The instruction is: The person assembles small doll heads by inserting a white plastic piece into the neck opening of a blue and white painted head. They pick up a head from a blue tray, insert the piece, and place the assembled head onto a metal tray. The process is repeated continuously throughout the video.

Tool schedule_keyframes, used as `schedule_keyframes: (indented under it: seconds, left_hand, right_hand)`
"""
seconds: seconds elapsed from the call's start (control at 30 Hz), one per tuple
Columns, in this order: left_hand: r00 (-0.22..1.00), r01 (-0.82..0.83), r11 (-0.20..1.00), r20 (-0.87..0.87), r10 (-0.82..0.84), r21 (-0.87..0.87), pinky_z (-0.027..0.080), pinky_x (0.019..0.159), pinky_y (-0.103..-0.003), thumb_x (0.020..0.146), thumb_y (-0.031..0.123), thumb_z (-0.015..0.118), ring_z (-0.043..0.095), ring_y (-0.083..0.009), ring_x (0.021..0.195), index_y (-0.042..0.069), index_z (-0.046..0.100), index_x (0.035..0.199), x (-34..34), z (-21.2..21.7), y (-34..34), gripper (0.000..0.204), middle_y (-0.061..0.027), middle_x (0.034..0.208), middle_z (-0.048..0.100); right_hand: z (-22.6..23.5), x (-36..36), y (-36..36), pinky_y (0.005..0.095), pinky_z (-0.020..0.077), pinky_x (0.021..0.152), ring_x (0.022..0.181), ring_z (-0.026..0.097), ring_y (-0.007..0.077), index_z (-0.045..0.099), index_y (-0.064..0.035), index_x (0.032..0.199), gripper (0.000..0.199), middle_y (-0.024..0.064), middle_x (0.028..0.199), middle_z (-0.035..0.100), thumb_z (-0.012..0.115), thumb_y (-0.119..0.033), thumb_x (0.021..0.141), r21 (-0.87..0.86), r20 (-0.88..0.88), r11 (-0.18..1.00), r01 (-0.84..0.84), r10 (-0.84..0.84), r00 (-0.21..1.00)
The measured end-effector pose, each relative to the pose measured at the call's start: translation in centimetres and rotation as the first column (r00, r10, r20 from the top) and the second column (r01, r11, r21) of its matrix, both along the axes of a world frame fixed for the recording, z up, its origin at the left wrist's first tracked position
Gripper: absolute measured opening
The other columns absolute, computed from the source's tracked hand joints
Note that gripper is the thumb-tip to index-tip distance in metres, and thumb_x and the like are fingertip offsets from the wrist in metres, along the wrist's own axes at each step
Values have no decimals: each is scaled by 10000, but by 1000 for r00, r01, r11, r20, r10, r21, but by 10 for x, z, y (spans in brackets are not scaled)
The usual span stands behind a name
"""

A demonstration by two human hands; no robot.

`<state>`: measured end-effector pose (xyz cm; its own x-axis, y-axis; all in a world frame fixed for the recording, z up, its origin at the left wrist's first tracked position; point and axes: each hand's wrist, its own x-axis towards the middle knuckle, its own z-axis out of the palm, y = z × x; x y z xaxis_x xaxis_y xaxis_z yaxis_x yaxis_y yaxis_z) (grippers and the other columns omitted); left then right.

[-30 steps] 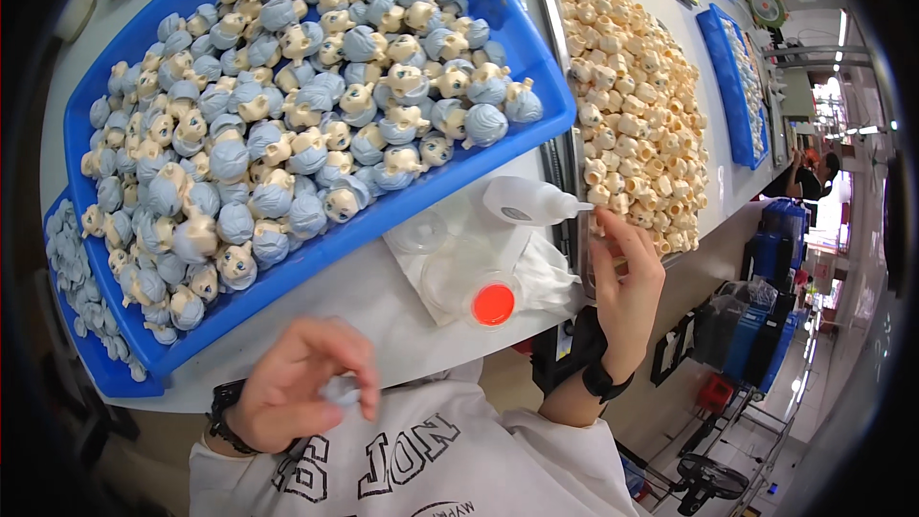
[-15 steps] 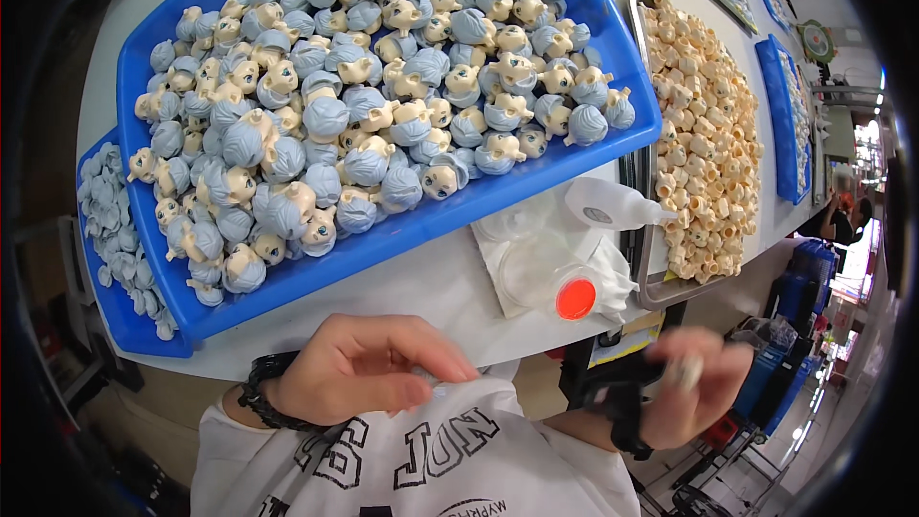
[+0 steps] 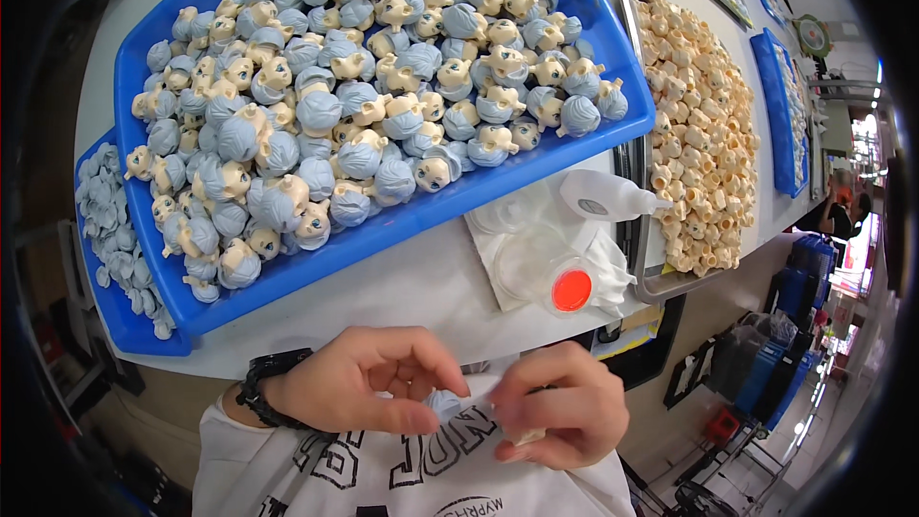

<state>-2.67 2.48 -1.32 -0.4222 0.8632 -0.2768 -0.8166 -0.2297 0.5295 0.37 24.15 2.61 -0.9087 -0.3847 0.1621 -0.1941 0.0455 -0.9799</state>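
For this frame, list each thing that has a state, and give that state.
Left hand: pinching a small blue hair piece.
Right hand: closed on a small pale part.
Large blue tray: heaped with doll heads.
Metal tray: full of pale parts.
Squeeze bottle: lying on its side.

pale blue hair and cream faces are filling the bright blue tray [image 3: 402, 230] at twelve o'clock. tan pieces are heaping in the steel tray [image 3: 627, 0] at two o'clock. a red-orange cap [image 3: 571, 290] is glowing on white cloth [image 3: 498, 258]; a black watch [image 3: 263, 388] is showing at seven.
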Motion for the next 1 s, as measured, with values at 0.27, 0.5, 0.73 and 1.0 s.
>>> schedule_keyframes:
  seconds: [0.27,0.5,0.73,1.0]
  left_hand:
    - [975,15,1000,-221,-14,6,437,620,-196,817,71,613,511,-56,723,-11,541,1056,-3,-3,1,263,-43,917,575]
    - [989,78,995,-121,-85,-58,440,696,-252,781,102,664,559,-162,845,-22,555,1005,-10,5,-1,279,-119,935,589]
    - [992,14,999,-128,-19,-34,456,750,-302,781,35,641,573,-221,893,-55,516,1010,-6,0,-3,276,-164,957,574]
    - [983,-102,995,-155,98,-18,448,627,-201,806,63,622,540,-69,697,-13,550,1035,-1,-4,1,252,-52,884,574]
  right_hand:
    - [5,1,-11,240,431,513,603,540,158,666,-46,931,287,112,836,575,699,-32,646,68,-40,996,49,-47,998]
    - [4,0,-11,240,431,501,602,534,159,675,-98,868,236,137,839,620,641,35,675,69,-172,996,51,-38,984]
    - [0,-5,13,279,472,577,670,586,239,608,22,914,344,147,777,632,656,28,573,74,-357,914,400,-350,866]
    - [7,-16,32,262,395,580,636,523,199,635,-22,860,382,113,788,617,653,33,483,386,-478,758,525,-322,817]
